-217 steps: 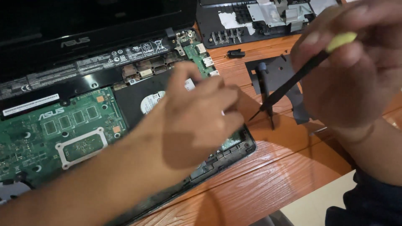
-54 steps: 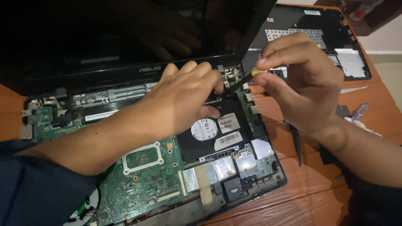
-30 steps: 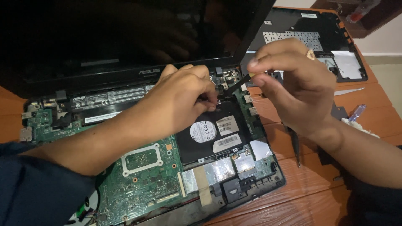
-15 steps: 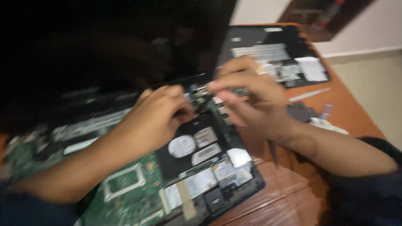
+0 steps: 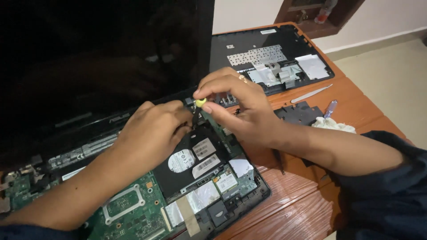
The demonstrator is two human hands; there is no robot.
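Head view of an opened laptop during hand work. The right hand (image 5: 240,106) reaches in from the lower right, its forearm lying across the laptop's right edge, wrist bent and knuckles uppermost; thumb and fingertips are pinched closed on the yellow cap of a slim screwdriver (image 5: 198,106), whose dark shaft runs steeply down from the fingers toward the hinge corner of the laptop base (image 5: 249,195). A ring shows on one finger of this hand. The left hand (image 5: 153,133) comes in from the lower left with the forearm stretched over the green circuit board (image 5: 129,213); its fingers are curled loosely, palm down, their tips resting beside the screwdriver shaft, and whether they grip anything cannot be told. Directly below and between both hands sits the black hard drive (image 5: 191,160) with its round and rectangular white labels. Above the hands stands the raised dark screen (image 5: 102,58). Beyond the right hand lies a detached keyboard cover (image 5: 271,53), underside up. To the right of the right forearm rest a small black panel (image 5: 302,113), a white cloth (image 5: 333,125), a blue-handled tool (image 5: 331,107) and a thin metal pry tool (image 5: 311,94). All lie on a reddish wooden table (image 5: 284,218); a pale floor and white wall show beyond.
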